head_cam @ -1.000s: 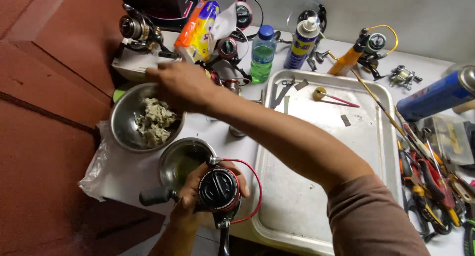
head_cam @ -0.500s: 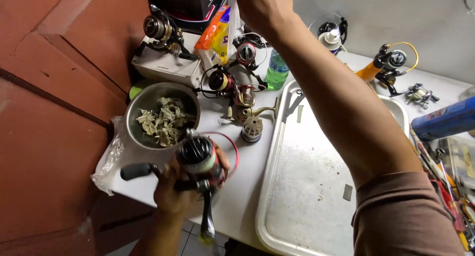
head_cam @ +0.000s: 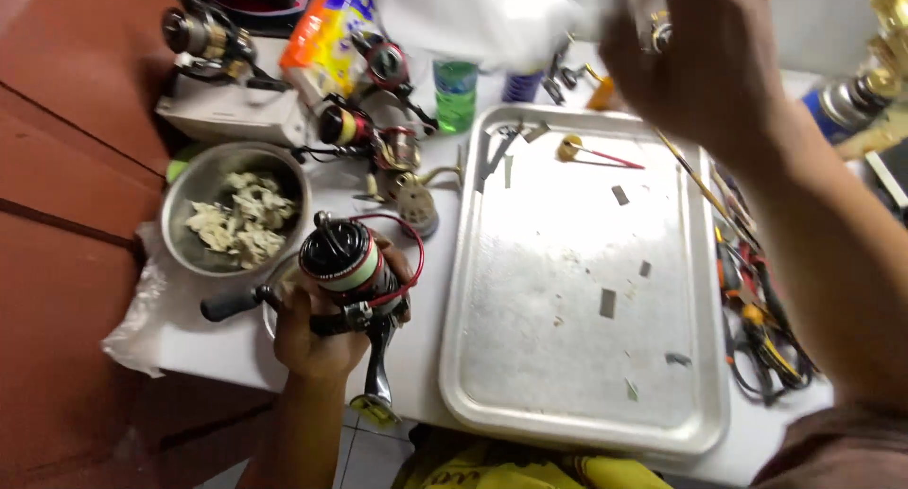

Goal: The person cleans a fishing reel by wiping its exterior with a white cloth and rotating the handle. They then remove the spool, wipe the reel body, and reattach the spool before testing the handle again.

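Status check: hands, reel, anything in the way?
Left hand gripping black spinning reel over table edge. Right hand raised above metal tray, holding white tissue. Steel bowl of used wipes beside reel; nothing blocking.

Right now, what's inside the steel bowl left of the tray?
The steel bowl holds a heap of crumpled whitish scraps, likely used wipes. The bowl's bottom beneath them is covered. A second bowl's contents are hidden behind the fishing reel in the left hand.
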